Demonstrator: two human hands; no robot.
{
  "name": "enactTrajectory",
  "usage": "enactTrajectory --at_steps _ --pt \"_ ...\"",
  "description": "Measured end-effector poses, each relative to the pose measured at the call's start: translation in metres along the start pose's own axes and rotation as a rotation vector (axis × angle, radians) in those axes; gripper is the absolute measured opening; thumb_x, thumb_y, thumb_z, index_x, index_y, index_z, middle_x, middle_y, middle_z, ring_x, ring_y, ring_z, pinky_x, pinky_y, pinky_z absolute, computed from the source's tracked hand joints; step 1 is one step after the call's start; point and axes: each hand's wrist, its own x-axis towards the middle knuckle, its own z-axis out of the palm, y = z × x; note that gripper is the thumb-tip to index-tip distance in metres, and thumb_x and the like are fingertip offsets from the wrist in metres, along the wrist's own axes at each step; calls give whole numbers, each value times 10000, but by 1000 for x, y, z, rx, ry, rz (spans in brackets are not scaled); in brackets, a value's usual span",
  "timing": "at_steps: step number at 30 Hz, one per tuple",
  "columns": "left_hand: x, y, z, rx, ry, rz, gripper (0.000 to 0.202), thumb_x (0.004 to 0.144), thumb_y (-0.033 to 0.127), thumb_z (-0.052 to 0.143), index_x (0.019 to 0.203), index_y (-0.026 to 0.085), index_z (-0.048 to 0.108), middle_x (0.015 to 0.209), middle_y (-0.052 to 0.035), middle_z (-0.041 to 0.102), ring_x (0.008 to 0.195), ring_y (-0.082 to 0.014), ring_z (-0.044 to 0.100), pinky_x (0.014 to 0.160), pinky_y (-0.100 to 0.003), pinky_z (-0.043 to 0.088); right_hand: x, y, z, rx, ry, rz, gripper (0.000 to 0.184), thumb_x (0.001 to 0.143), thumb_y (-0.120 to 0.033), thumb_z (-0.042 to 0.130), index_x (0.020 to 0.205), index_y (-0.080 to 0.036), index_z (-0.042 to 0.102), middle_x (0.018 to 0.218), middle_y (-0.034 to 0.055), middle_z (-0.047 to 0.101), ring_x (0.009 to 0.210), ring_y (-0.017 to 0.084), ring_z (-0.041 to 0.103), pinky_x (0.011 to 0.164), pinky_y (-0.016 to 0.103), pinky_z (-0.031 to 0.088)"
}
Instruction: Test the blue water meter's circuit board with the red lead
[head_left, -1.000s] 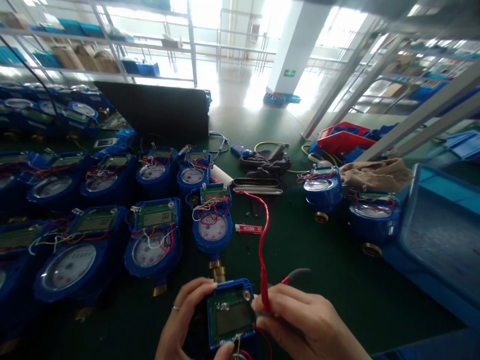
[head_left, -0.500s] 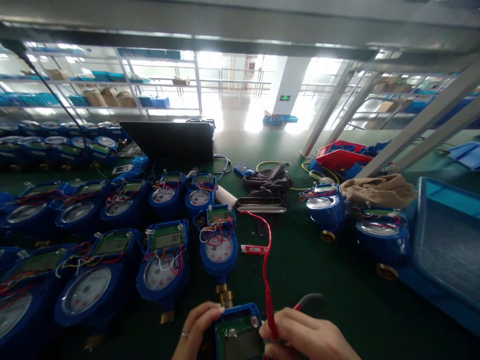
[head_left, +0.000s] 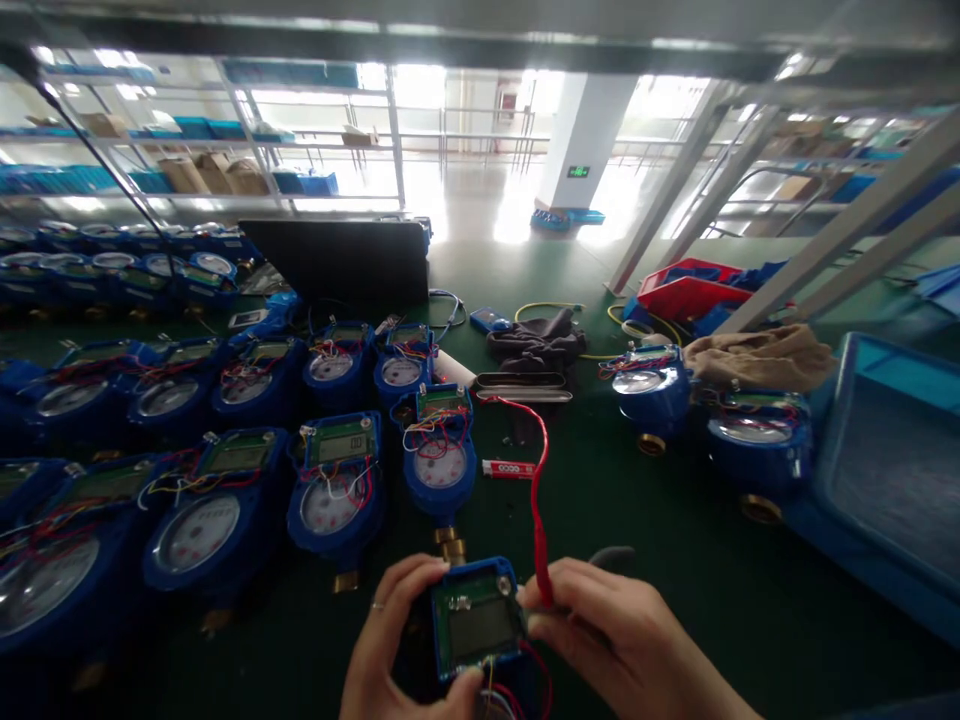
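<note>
**Meter module in both hands, red lead at its edge**

Green matting covers our bench, with shelving and a bright factory aisle behind. From the head camera, our only view, we see rows of blue water meters filling the left side, their lids off, green display boards and loose red, yellow and white wires showing. Two more meters sit apart on the right, beside a blue tray.

Down at the bottom edge, our left hand wraps the blue display module, fingers curled round its left side and thumb under its lower edge. Our right hand pinches the red clip lead between thumb and forefinger, right against the module's right edge; we cannot tell whether the clip touches a contact. The module's screen looks blank, its wires trailing below.

Our judgement: this unit is mid-way, held and being probed, not yet closed up. Every meter on the bench is open too, so plenty seems left.
</note>
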Motion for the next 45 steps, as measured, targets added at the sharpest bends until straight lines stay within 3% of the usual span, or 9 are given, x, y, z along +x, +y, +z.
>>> enactTrajectory --at_steps 3,7,13,25,34,45 --pt "-2 6 2 15 6 -63 432 701 291 601 1130 324 568 1213 22 542 1159 -198 525 1008 -314 453 -4 0 -1 167 47 120 187 958 -336 527 941 -181 631 838 37 624 707 125 597 611 201 480" --pt "-1 8 0 10 -32 -100 426 717 300 631 1138 282 564 1224 -17 529 1167 -223 516 1009 -352 452 -6 0 -1 257 53 210 217 943 -370 557 958 -173 647 848 45 628 720 135 595 614 221 495" --pt "0 2 -3 41 -62 12 449 734 274 634 1170 312 532 1216 -6 531 1144 -209 533 964 -327 484 -2 -4 -4 137 66 171 173 934 -305 564 948 -168 667 841 45 656 721 137 623 611 218 500" --pt "1 4 -4 41 -77 33 464 723 262 627 1173 323 527 1196 14 534 1117 -178 539 941 -281 484 -1 -10 -6 -45 46 84 119 930 -255 581 940 -181 674 837 26 688 723 122 644 634 185 522" --pt "1 1 -5 63 -98 28 473 724 270 639 1181 304 523 1210 -15 527 1129 -207 537 940 -329 494 2 -17 -7 -102 42 18 62 913 -191 601 900 -171 659 833 25 682 728 118 647 653 175 527" --pt "3 1 -5 46 -93 25 493 721 280 655 1193 310 518 1210 -7 526 1131 -196 534 952 -310 486 3 -17 -7 -134 42 9 47 908 -183 607 902 -185 654 831 10 691 735 111 660 663 159 530"
